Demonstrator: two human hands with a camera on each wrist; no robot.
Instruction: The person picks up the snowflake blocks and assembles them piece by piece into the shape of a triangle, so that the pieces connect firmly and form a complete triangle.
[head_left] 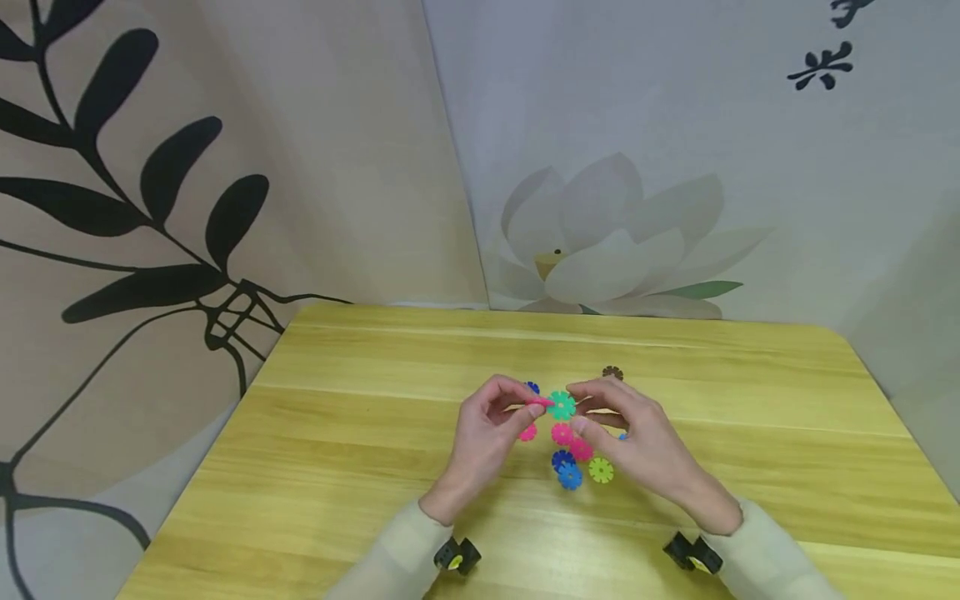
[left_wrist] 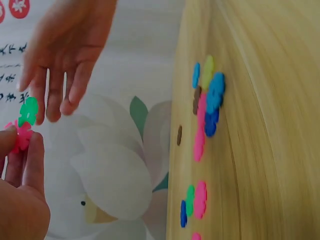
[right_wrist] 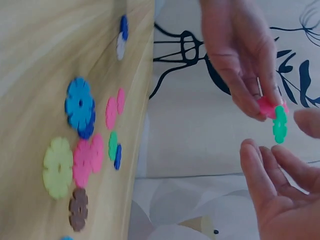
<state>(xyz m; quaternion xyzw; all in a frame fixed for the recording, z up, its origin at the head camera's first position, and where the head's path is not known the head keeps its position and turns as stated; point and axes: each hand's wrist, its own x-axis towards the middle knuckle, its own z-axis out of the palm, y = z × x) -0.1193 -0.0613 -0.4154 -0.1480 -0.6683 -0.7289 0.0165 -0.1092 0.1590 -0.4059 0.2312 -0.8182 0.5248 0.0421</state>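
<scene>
In the head view, my left hand [head_left: 480,433] pinches a pink slotted flower-shaped disc [head_left: 540,402] between thumb and fingertips, over the table. A green disc [head_left: 561,406] of the same kind is joined to its edge, roughly crosswise, and sticks out toward the other hand. My right hand [head_left: 645,429] hovers beside the green disc with thumb and fingers apart. The right wrist view shows the fingers [right_wrist: 257,167] nearly straight, close below the green disc [right_wrist: 280,124], and nothing gripped between them.
Several loose discs lie on the wooden table [head_left: 337,467] beneath the hands, including a lime one [head_left: 601,470], a light blue one [head_left: 570,476] partly over a dark blue one [head_left: 562,460], and a brown one [head_left: 612,372] farther back. A patterned wall [head_left: 375,167] stands behind the table.
</scene>
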